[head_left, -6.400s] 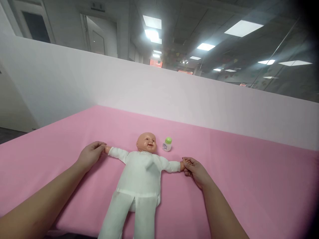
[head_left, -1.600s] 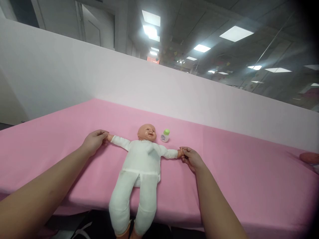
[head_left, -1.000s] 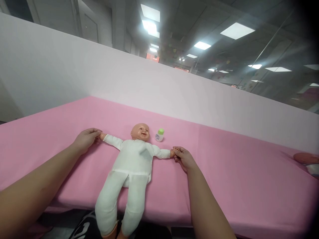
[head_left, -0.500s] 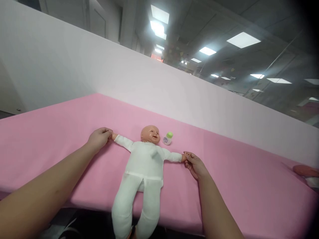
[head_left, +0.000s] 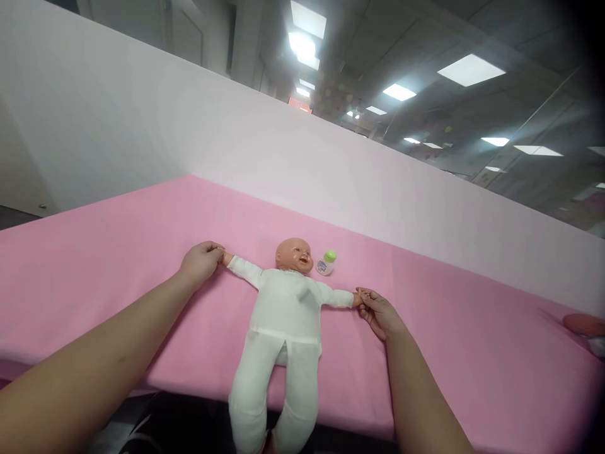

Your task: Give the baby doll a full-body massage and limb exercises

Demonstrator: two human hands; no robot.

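Note:
A baby doll [head_left: 286, 306] in a white top and white trousers lies on its back on the pink-covered table [head_left: 118, 252]. Both of its arms are stretched out sideways, and its legs reach over the front edge. My left hand [head_left: 202, 261] is closed around the doll's hand on the left of the view. On the other side, my right hand [head_left: 378, 312] pinches the doll's other hand between thumb and fingers. Beside the doll's head is a small clear bottle [head_left: 326, 263] with a green cap and a printed label.
A white partition [head_left: 265, 151] runs along the back of the table. At the far right edge, partly cut off, lies a reddish-brown rounded thing [head_left: 583, 325] with something whitish below it. Dark clothing [head_left: 179, 425] shows under the table's front edge.
The view has shifted slightly, so everything sits a little further right. Both hands keep hold of the doll's hands, and its arms stay spread.

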